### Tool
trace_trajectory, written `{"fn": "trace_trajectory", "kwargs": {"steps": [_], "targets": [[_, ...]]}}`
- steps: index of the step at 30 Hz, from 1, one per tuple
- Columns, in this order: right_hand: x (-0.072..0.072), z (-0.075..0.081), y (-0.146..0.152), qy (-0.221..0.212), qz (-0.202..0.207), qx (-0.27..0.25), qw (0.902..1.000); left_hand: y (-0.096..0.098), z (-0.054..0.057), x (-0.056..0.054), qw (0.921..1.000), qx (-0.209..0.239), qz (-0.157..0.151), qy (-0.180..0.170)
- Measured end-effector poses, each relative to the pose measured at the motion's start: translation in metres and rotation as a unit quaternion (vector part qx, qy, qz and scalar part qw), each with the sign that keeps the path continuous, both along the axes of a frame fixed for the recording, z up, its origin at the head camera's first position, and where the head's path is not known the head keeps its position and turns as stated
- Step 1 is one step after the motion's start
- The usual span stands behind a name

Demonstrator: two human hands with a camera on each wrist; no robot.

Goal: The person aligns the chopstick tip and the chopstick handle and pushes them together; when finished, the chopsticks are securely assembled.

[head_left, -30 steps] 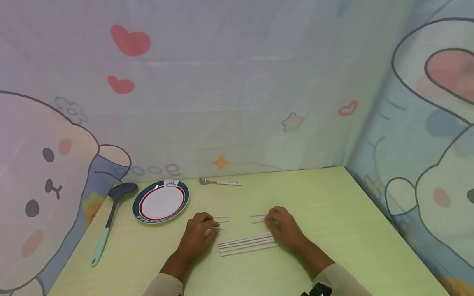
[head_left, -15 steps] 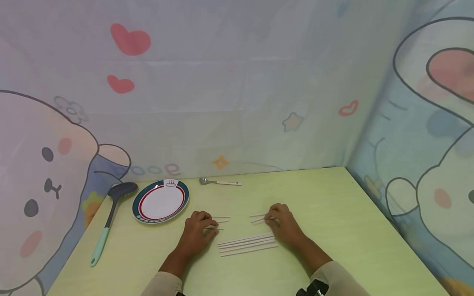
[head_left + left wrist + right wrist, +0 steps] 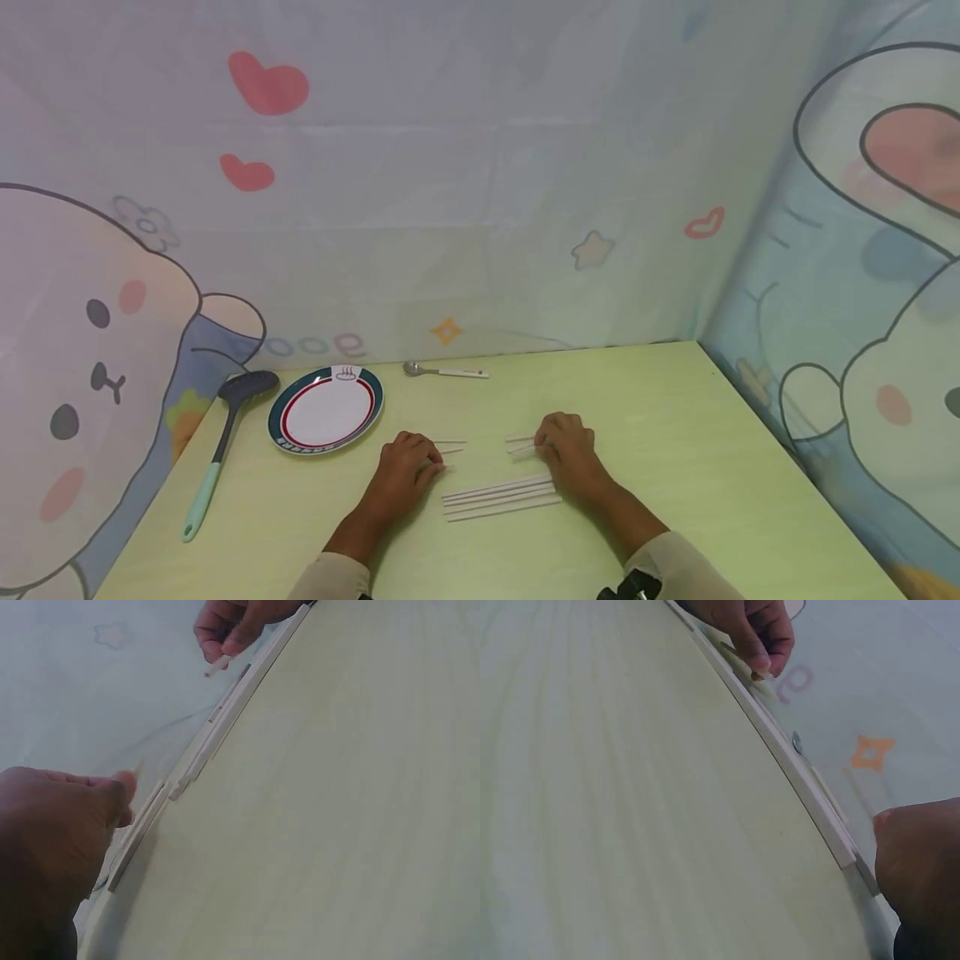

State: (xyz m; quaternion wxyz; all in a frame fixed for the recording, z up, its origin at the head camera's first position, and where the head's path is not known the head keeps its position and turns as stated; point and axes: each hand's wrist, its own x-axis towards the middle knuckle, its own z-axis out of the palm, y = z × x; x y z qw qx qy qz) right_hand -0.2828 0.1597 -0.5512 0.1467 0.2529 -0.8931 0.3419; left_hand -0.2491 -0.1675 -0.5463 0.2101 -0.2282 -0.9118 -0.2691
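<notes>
Several thin pale sticks [image 3: 498,498] lie side by side on the table between the person's forearms. Beyond them, the left hand [image 3: 405,473] pinches a thin pale stick [image 3: 139,766] between thumb and fingers; only its short tip shows. Two more stick ends [image 3: 452,442] lie just past that hand. Opposite, the right hand [image 3: 572,454] pinches another thin pale stick [image 3: 217,667], its end pointing toward the left hand. Near its fingers lies one more stick [image 3: 517,438]. Both held sticks appear raised off the table in the wrist views; the hands hide most of their length.
A plate [image 3: 326,410] with a dark rim sits at the back left. Left of it lies a black turner [image 3: 232,417] with a mint handle. A small spoon [image 3: 446,371] is by the back edge of the table [image 3: 675,467]. Printed cloth [image 3: 480,167] hangs behind.
The stick ends at both hands' fingertips now look blurred and slightly shifted, where before they lay sharp on the table. Both hands have barely moved. The other things are unchanged.
</notes>
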Motion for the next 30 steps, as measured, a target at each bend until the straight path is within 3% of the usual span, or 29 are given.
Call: {"fn": "trace_trajectory", "kwargs": {"steps": [6, 10, 13, 15, 21, 30], "targets": [[0.012, 0.007, -0.008, -0.05, 0.0, -0.03, 0.9983, 0.008, 0.008, 0.007, 0.9985, 0.016, -0.021, -0.047], [0.02, 0.008, -0.015, 0.008, 0.041, -0.019, 0.9989, 0.012, 0.01, 0.01, 0.9991, 0.007, -0.04, -0.01], [0.023, 0.006, -0.02, 0.067, 0.08, -0.008, 0.9945, 0.014, 0.009, 0.012, 0.9968, -0.002, -0.074, 0.032], [0.025, 0.005, -0.023, 0.087, 0.099, -0.006, 0.9913, 0.016, 0.01, 0.013, 0.9946, -0.004, -0.096, 0.038], [0.032, 0.007, -0.032, 0.074, 0.119, -0.036, 0.9895, 0.023, 0.011, 0.016, 0.9927, -0.004, -0.119, 0.02], [0.036, 0.007, -0.036, 0.061, 0.109, -0.043, 0.9912, 0.023, 0.011, 0.016, 0.9917, -0.004, -0.122, 0.043]]}}
